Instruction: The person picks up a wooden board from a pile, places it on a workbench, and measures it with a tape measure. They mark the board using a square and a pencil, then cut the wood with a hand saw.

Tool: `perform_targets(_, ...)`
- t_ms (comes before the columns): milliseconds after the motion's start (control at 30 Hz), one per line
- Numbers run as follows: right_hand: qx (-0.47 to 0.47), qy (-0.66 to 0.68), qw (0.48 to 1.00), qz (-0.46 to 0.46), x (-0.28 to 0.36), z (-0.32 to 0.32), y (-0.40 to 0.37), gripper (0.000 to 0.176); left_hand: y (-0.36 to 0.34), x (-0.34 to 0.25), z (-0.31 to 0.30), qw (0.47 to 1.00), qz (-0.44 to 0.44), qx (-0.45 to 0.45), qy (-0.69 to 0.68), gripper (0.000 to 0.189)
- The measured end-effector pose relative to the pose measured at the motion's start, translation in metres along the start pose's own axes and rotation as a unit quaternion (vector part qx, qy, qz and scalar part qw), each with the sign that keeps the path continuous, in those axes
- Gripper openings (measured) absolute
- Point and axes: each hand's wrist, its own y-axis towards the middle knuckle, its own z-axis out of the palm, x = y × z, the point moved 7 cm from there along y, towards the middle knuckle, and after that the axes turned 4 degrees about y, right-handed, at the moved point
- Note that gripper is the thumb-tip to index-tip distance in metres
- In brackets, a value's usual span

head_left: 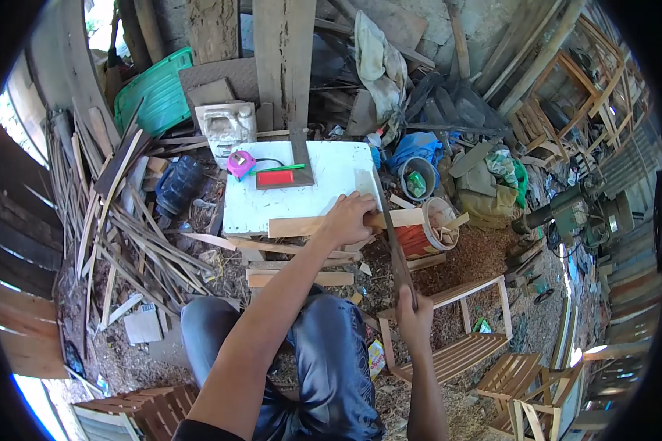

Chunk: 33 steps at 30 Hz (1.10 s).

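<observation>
A light wooden strip [294,227] lies across the near edge of a small white tabletop [243,202], its right end jutting past the side. My left hand [349,219] is closed over the strip, pressing it down. In my right hand [415,320], below the table's right corner, is the grip end of a handsaw [397,253]. Its long dark blade points away from me and crosses the strip just right of my left hand. On the tabletop are a pink tape measure [240,165], a green pen [276,169] and a flat red piece [274,178] on a dark L-shaped square [301,151].
Beside the strip's right end stands a bucket [452,235] with wood offcuts. A smaller grey bucket [415,180] is behind it. Thin wood strips [125,235] are heaped at left. A slatted wooden frame [456,356] and a machine [585,213] are at right.
</observation>
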Motion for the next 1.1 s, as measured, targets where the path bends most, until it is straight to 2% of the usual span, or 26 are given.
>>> perform_targets(67,-0.036,-0.052,0.998,0.016,-0.012,-0.017,-0.036,0.049,0.000,-0.001,0.001,1.000,0.012,-0.006,0.014,0.028)
perform_targets(167,-0.021,-0.026,0.999,0.008,-0.031,-0.029,-0.060,0.049,0.000,-0.004,-0.002,1.000,0.006,0.004,-0.008,0.027)
perform_targets(300,-0.013,0.011,1.000,0.009,-0.011,-0.013,-0.012,0.049,0.002,-0.003,0.001,1.000,0.013,0.002,-0.015,0.024)
perform_targets(400,-0.014,0.044,0.999,-0.023,0.006,0.008,0.042,0.048,0.003,-0.005,-0.004,1.000,0.025,0.003,0.009,0.025)
perform_targets(500,0.009,0.069,0.998,0.001,0.003,0.016,0.057,0.050,0.004,-0.002,-0.004,1.000,0.007,0.001,-0.004,0.025)
perform_targets(600,0.004,0.060,0.998,-0.004,-0.009,0.008,0.034,0.049,0.002,-0.006,-0.006,1.000,0.010,-0.013,0.002,0.024)
perform_targets(733,-0.011,0.076,0.995,0.057,-0.029,-0.025,-0.039,0.049,0.002,-0.002,-0.003,1.000,-0.016,0.002,-0.007,0.024)
perform_targets(833,-0.001,0.077,0.996,0.041,-0.033,-0.038,-0.064,0.049,0.001,-0.006,-0.009,0.999,0.029,-0.027,-0.012,0.025)
perform_targets(900,-0.020,0.028,0.999,0.042,-0.027,-0.036,-0.063,0.048,0.003,-0.009,-0.006,1.000,0.016,0.023,0.009,0.024)
perform_targets(933,-0.019,0.014,1.000,0.014,-0.022,-0.030,-0.049,0.047,0.003,-0.008,-0.003,0.999,0.021,0.025,0.012,0.024)
perform_targets(1000,-0.014,0.034,0.999,0.021,-0.009,-0.013,-0.012,0.047,0.003,-0.006,-0.002,0.999,0.045,-0.003,0.030,0.024)
perform_targets(1100,-0.001,0.065,0.998,-0.016,-0.005,0.012,0.050,0.047,0.003,-0.007,-0.002,0.999,0.045,0.004,0.027,0.025)
